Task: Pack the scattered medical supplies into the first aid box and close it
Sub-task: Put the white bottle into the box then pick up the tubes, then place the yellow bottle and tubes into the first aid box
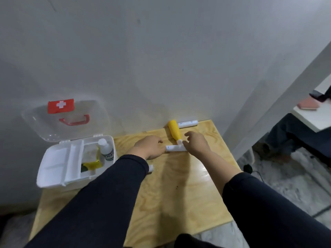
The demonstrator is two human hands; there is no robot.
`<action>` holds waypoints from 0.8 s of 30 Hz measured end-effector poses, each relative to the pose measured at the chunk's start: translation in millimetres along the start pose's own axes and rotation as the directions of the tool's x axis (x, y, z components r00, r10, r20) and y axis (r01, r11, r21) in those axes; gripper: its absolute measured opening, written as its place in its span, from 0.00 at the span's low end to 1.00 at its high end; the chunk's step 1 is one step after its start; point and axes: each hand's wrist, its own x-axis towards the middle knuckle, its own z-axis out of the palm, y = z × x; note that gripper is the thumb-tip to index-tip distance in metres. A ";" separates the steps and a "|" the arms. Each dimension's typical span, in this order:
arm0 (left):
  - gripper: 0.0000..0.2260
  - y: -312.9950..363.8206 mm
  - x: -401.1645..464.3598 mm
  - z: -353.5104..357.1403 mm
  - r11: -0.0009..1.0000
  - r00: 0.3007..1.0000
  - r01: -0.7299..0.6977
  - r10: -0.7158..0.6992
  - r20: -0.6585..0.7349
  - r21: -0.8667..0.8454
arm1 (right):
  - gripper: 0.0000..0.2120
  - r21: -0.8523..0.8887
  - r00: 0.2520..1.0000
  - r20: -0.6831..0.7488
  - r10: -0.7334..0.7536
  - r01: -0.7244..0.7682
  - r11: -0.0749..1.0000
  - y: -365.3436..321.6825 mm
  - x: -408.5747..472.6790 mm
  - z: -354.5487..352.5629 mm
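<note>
A white first aid box (53, 178) stands open at the table's left edge, its clear lid (66, 120) with a red cross raised against the wall. Inside stand a clear bottle (106, 149) and a yellow packet (92, 162). A small white box (175, 148) lies flat mid-table; my left hand (149, 146) touches its left end and my right hand (196, 144) its right end. Whether either hand grips it I cannot tell. A yellow bottle (174, 131) lies just behind it. Another white box (188, 124) rests by the wall. A white item (151, 168) peeks from under my left sleeve.
The wooden table (179, 194) ends close on the right, where a grey floor drops away. A white post (268, 111) leans at the right. Beyond it a second table (311, 117) holds a pink book, and a person's leg (293, 135) is under it.
</note>
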 end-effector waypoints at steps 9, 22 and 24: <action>0.23 7.5 15.6 21.6 0.983 0.983 0.174 -0.177 -0.041 -0.055 | 0.15 0.004 0.999 0.026 -0.041 0.041 0.999 -7.7 52.4 26.1; 0.23 19.1 16.9 7.6 0.974 0.972 0.217 -0.222 -0.082 -0.060 | 0.13 0.010 0.987 -0.099 -0.130 0.132 0.991 -3.6 60.4 0.0; 0.23 21.1 16.1 5.2 0.975 0.972 0.213 -0.218 -0.087 -0.067 | 0.13 0.038 0.977 -0.139 -0.162 0.168 0.985 -9.7 63.7 -8.3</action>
